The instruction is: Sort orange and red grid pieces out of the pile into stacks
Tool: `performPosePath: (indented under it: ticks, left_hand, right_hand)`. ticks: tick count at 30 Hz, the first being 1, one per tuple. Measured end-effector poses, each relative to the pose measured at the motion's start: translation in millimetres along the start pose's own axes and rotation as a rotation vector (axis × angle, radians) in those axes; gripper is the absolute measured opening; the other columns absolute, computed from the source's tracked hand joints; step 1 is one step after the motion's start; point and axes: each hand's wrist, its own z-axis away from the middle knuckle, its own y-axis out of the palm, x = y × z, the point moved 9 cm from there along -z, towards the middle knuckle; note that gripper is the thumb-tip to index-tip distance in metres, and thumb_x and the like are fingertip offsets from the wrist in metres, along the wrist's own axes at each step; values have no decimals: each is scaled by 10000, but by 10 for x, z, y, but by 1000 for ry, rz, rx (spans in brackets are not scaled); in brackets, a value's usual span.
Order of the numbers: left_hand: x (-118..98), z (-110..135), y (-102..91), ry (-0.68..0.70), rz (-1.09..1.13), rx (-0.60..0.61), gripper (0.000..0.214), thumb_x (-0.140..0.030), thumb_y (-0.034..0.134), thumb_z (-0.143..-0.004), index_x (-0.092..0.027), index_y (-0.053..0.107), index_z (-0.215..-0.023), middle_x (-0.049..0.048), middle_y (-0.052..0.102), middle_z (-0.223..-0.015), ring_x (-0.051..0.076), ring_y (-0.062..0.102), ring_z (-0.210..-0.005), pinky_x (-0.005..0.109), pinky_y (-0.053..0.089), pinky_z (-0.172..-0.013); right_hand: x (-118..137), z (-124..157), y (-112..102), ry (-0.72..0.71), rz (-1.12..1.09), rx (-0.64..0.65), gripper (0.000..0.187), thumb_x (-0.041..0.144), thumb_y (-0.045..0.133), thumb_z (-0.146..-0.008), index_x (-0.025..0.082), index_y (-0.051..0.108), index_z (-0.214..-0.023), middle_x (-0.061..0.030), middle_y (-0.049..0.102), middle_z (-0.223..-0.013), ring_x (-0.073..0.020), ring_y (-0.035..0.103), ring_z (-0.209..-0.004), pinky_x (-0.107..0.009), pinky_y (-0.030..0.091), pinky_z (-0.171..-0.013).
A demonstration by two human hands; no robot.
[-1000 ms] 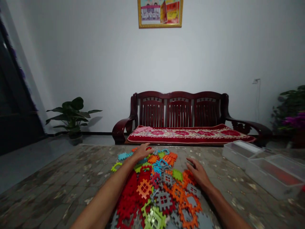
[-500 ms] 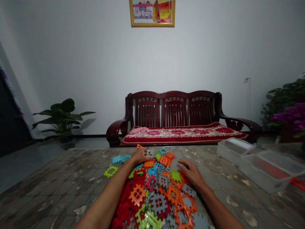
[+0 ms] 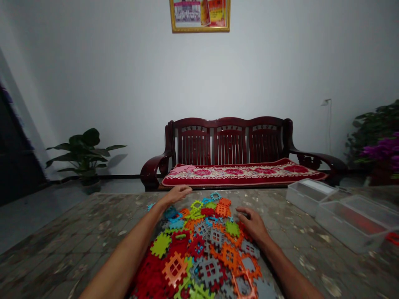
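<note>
A heap of flat, notched plastic tiles [image 3: 202, 245] in red, orange, grey, green and blue lies on the stone-patterned table [image 3: 77, 232] in front of me. My left hand [image 3: 176, 194] reaches over the far left side of the heap, fingers stretched out and curved above the tiles there. My right hand [image 3: 253, 225] rests palm down on the right edge of the heap, fingers spread on an orange tile. Neither hand grips a tile.
Two clear plastic boxes [image 3: 349, 216] stand at the right of the table. Beyond the table is a dark wooden bench [image 3: 230, 145] with a red cushion. A potted plant [image 3: 82, 153] stands at the left wall, and purple flowers [image 3: 383, 149] at the right.
The tiles that lay loose at the far left are now gathered into the heap. My left hand has moved slightly farther out; my right hand stays at the right edge.
</note>
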Motion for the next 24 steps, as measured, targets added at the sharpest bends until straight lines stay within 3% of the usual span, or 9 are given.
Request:
performPosePath:
  ticks: [3, 6, 10, 13, 16, 19, 21, 24]
  left_hand:
    - [-91, -227, 204, 27, -85, -8, 525, -608, 683, -803, -214, 762, -1141, 125, 738, -1394, 321, 611, -1370, 369, 480, -1107]
    - [-243, -460, 600, 59, -168, 72, 652, -604, 713, -784, -219, 717, -1310, 139, 600, -1592, 336, 477, -1523, 415, 366, -1232]
    - [-377, -605, 1134, 55, -283, 215, 829, -675, 761, -706, -232, 676, -1401, 167, 538, -1642, 420, 414, -1556, 557, 349, -1238]
    - [-421, -558, 1373, 84, -356, 283, 841, -636, 830, -631, -261, 697, -1371, 155, 548, -1627, 439, 458, -1513, 576, 364, -1222]
    - [-456, -457, 1415, 149, -400, 296, 701, -504, 835, -638, -255, 726, -1284, 120, 629, -1522, 390, 538, -1421, 490, 419, -1179]
    - [-485, -335, 1361, 208, -407, 326, 488, -364, 807, -629, -212, 753, -1089, 69, 759, -1175, 309, 664, -1129, 381, 517, -984]
    - [-500, -241, 1298, 233, -395, 346, 332, -306, 772, -632, -195, 737, -944, 18, 737, -929, 240, 657, -905, 323, 514, -819]
    - [-516, -68, 1154, 256, -371, 336, 163, -256, 717, -659, -194, 667, -801, -25, 639, -760, 171, 569, -750, 275, 443, -691]
  right_hand:
    - [19, 8, -22, -5, 27, -39, 318, 430, 697, -744, 233, 838, -951, -101, 818, -1098, -325, 736, -1093, -477, 543, -1058]
    - [41, 24, 6, -33, 117, -20, 335, 414, 639, -807, 224, 834, -1003, -106, 811, -1136, -323, 718, -1138, -470, 524, -1081]
    - [83, 67, 60, -66, 334, 33, 404, 394, 552, -917, 206, 807, -1166, -110, 776, -1284, -310, 663, -1258, -457, 471, -1144]
    - [91, 94, 105, -50, 475, 88, 457, 393, 503, -982, 188, 761, -1298, -119, 736, -1377, -303, 627, -1323, -445, 438, -1169]
    - [99, 107, 157, -49, 552, 148, 466, 394, 494, -1009, 191, 738, -1351, -124, 720, -1407, -309, 614, -1347, -442, 428, -1166]
    - [112, 106, 180, -71, 577, 173, 456, 403, 490, -1018, 210, 745, -1343, -118, 726, -1399, -310, 618, -1343, -436, 426, -1153]
    - [117, 105, 193, -89, 574, 194, 443, 409, 478, -1021, 224, 763, -1305, -107, 743, -1369, -303, 630, -1323, -426, 424, -1144]
    - [129, 107, 208, -113, 560, 231, 425, 401, 470, -1017, 231, 788, -1240, -96, 765, -1320, -288, 649, -1287, -404, 422, -1129]
